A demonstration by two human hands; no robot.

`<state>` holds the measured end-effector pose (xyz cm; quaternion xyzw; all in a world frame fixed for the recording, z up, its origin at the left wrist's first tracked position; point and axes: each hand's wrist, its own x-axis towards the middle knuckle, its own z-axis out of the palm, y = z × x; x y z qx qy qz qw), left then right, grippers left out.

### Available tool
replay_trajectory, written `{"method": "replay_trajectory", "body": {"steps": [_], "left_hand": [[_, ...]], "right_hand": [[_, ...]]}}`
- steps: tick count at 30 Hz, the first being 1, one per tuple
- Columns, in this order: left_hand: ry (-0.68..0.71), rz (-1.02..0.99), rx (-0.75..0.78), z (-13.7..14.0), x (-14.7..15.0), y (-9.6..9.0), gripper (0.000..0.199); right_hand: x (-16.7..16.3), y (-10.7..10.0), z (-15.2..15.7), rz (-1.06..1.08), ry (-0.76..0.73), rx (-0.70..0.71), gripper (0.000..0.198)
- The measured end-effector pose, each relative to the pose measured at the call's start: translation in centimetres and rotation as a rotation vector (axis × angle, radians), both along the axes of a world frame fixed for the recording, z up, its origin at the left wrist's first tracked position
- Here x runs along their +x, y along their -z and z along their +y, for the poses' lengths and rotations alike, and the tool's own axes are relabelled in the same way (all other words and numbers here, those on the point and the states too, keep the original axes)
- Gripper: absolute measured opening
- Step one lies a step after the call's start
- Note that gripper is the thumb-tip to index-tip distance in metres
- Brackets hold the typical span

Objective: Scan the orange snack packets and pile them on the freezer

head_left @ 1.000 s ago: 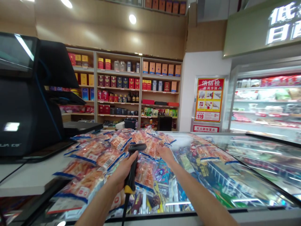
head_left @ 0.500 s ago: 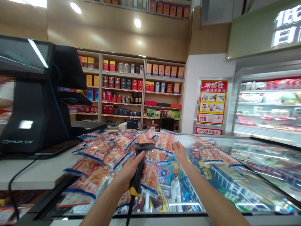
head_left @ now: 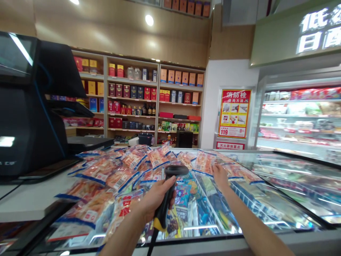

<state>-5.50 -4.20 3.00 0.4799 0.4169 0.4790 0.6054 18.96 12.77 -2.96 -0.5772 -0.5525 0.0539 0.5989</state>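
My left hand point(head_left: 160, 195) is closed around the handle of a black and yellow barcode scanner point(head_left: 174, 171), its head up and its cable hanging down. My right hand point(head_left: 220, 174) pinches the right side of a clear, blue-edged food packet point(head_left: 204, 161) with orange-pink contents. A barcode label shows on the left part of that packet. To the left, many similar packets point(head_left: 98, 170) lie heaped on the glass top of a chest freezer point(head_left: 213, 227). A few more packets point(head_left: 243, 172) lie on the glass just right of my right hand.
A black checkout terminal point(head_left: 29, 106) stands on a white counter point(head_left: 23, 202) at the left. Shelves of boxes and bottles point(head_left: 133, 90) line the back wall. A red and yellow sign point(head_left: 234, 113) hangs beside a lit refrigerated case point(head_left: 301, 121) on the right.
My right hand has moved right with a packet, away from the heap. The scanner in my left hand has also shifted right. The view has turned slightly to the right.
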Motion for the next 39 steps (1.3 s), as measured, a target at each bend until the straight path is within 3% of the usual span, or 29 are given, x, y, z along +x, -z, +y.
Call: {"method": "replay_trajectory", "body": {"steps": [10,18,23,28,32,34,36,39], "left_hand": [[0.047,0.024,-0.004,0.8,1.3,0.1,0.034],[-0.010,0.004,-0.006,1.5,1.5,0.1,0.033],[-0.028,0.001,-0.012,2.0,1.7,0.1,0.030],[-0.089,0.000,-0.024,2.8,1.1,0.4,0.031],[-0.102,-0.026,-0.028,3.2,0.3,0.6,0.032],[-0.101,-0.035,-0.025,3.1,-0.1,0.7,0.032],[-0.108,-0.037,-0.021,3.0,-0.4,0.8,0.032],[-0.109,-0.049,-0.008,2.7,-0.7,0.8,0.032]], "right_hand": [[0.8,-0.2,0.2,-0.030,-0.008,-0.012,0.032],[5.7,0.6,1.8,-0.392,0.204,-0.204,0.026],[8.0,0.9,2.9,-0.418,0.250,-0.271,0.027],[10.2,0.5,4.2,-0.413,0.372,-0.423,0.032],[11.1,0.1,4.0,-0.375,0.433,-0.429,0.034],[10.7,-0.2,3.5,-0.357,0.474,-0.385,0.036],[9.2,-0.4,3.0,-0.361,0.492,-0.231,0.035],[5.2,-0.6,2.5,-0.408,0.361,0.038,0.031]]}}
